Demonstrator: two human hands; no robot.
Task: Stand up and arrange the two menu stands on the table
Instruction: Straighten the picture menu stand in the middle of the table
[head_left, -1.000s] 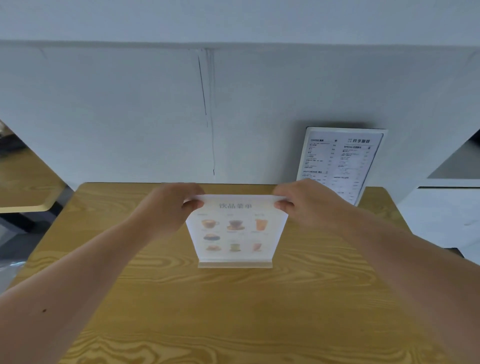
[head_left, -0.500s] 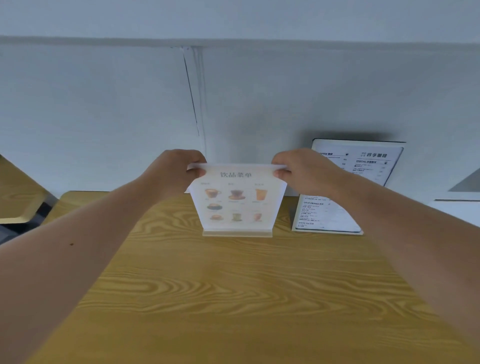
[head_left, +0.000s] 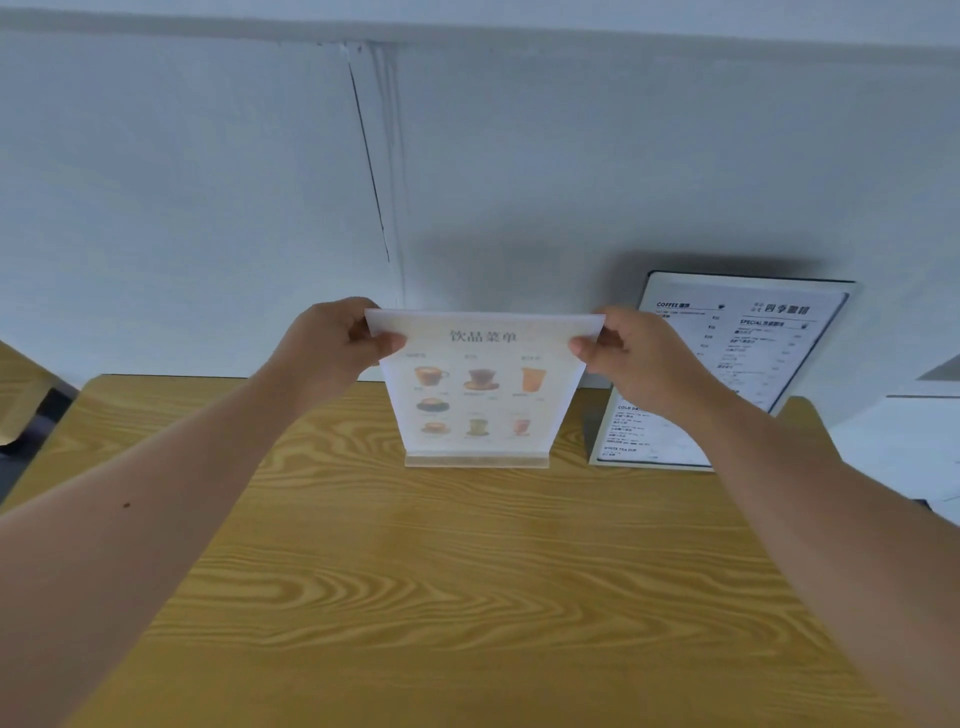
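Observation:
A drinks menu stand (head_left: 480, 395), white with pictures of cups and a clear base, stands upright near the far edge of the wooden table (head_left: 441, 571). My left hand (head_left: 332, 345) pinches its top left corner and my right hand (head_left: 636, 358) pinches its top right corner. A second menu stand (head_left: 748, 353), white with black text and a dark frame, stands to the right against the wall. My right forearm hides part of its lower half.
A pale grey wall (head_left: 208, 208) with a vertical seam runs directly behind the table. Another wooden table's edge (head_left: 21, 395) shows at the far left. A white surface (head_left: 904, 457) lies beyond the table's right edge.
Both hands have carried the drinks menu stand away from me, from mid-table to near the far edge by the wall. It now stands beside the text menu stand.

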